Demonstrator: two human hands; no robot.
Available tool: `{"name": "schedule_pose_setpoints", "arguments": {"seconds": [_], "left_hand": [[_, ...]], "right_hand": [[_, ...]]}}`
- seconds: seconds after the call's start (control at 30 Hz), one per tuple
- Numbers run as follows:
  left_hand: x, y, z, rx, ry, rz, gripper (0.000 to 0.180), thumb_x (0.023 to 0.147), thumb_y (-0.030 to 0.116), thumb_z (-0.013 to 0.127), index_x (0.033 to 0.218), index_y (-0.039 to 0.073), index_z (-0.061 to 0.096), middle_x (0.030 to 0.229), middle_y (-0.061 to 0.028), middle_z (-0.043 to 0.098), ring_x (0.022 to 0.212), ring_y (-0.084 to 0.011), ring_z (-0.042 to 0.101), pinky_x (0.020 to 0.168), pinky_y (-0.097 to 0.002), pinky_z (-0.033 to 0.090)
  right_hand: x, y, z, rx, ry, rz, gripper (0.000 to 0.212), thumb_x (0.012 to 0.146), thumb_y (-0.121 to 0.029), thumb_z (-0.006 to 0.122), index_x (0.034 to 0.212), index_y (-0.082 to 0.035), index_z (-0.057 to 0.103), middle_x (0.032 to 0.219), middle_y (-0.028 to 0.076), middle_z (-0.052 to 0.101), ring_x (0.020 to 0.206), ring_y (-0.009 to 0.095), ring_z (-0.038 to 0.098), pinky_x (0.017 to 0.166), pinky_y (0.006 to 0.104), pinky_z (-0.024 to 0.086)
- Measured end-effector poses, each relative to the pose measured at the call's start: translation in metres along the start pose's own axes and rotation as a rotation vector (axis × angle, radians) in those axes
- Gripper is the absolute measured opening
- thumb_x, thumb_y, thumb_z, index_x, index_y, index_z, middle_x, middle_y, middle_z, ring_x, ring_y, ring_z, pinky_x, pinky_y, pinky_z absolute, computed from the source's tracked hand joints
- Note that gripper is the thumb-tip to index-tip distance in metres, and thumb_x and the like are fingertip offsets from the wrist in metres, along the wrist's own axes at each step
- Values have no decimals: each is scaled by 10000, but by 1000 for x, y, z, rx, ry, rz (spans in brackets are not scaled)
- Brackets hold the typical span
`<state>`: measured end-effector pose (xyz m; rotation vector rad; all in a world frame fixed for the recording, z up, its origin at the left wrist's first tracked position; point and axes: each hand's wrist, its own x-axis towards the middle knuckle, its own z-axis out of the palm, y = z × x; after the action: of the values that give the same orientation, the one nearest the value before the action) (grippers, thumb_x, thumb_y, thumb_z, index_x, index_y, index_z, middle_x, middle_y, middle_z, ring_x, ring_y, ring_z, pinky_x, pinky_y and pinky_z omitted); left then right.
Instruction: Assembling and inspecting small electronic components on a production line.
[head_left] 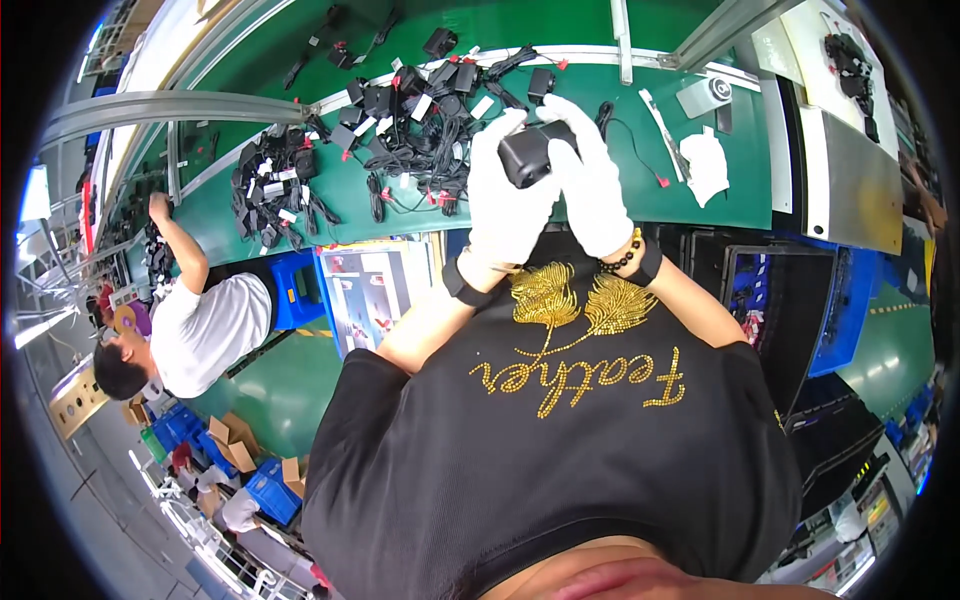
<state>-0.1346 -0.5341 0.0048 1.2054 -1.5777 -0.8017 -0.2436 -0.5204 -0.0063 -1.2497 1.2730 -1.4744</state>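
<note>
Both my hands wear white gloves and are raised over the near edge of the green workbench [730,205]. Between them is a black boxy power adapter [526,158] with rounded corners. My left hand [505,205] grips its left side, thumb up along it. My right hand [593,190] holds it from the right, fingers bent over the top. Part of the adapter and any cord on it are hidden by the gloves. Just beyond and to the left lies a heap of black adapters with coiled cords [410,145], white labels and red tips.
A second pile of corded adapters [275,185] lies farther left. On the right are a single cord [632,140], a white crumpled cloth [706,168] and a small round-faced device [708,92]. A metal rail crosses behind. Black crates [790,290] stand right; a co-worker [215,325] works at left.
</note>
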Motion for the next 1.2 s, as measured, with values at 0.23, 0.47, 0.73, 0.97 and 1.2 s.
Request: {"name": "schedule_pose_setpoints", "arguments": {"seconds": [0.23, 0.47, 0.73, 0.97, 1.2], "left_hand": [[7, -8, -15, -688, -98, -484, 571, 746, 17, 685, 1251, 51, 419, 984, -110, 572, 690, -133, 590, 488, -200, 452], [28, -13, -26, -1200, -66, -1023, 369, 908, 419, 444, 870, 71, 561, 609, -97, 580, 427, -208, 536, 346, -259, 410], [20, -26, -34, -1022, -95, -855, 526, 949, 500, 323, 1082, 52, 563, 872, -135, 633, 724, -267, 641, 477, -311, 439], [26, -30, -36, -1566, -359, -859, 546, 975, 523, 263, 1242, 84, 446, 1159, -190, 580, 1014, -352, 600, 646, -356, 450], [24, -33, -33, -1729, -342, -802, 426, 987, 367, 382, 1263, 48, 440, 1306, -237, 467, 1167, -400, 489, 851, -448, 478]], "right_hand": [[10, 6, -13, 99, 20, 164, 255, 876, -78, 568, 1122, -24, 531, 973, 62, 591, 822, 115, 585, 731, 237, 483], [25, -2, -24, 1016, -203, 667, 442, 991, -410, 344, 1163, -42, 519, 979, 110, 598, 766, 205, 609, 518, 292, 494], [15, -28, -11, 144, -256, 296, 428, 999, -311, 348, 1327, -42, 408, 1196, 155, 540, 965, 274, 591, 778, 394, 518], [17, 2, -19, 35, -42, 283, 349, 926, -346, 415, 1124, -81, 527, 1070, 141, 629, 872, 259, 627, 573, 377, 502], [31, -6, -23, 589, 4, 434, 323, 931, -83, 498, 1241, 4, 475, 1179, 150, 563, 956, 212, 611, 758, 297, 535]]}}
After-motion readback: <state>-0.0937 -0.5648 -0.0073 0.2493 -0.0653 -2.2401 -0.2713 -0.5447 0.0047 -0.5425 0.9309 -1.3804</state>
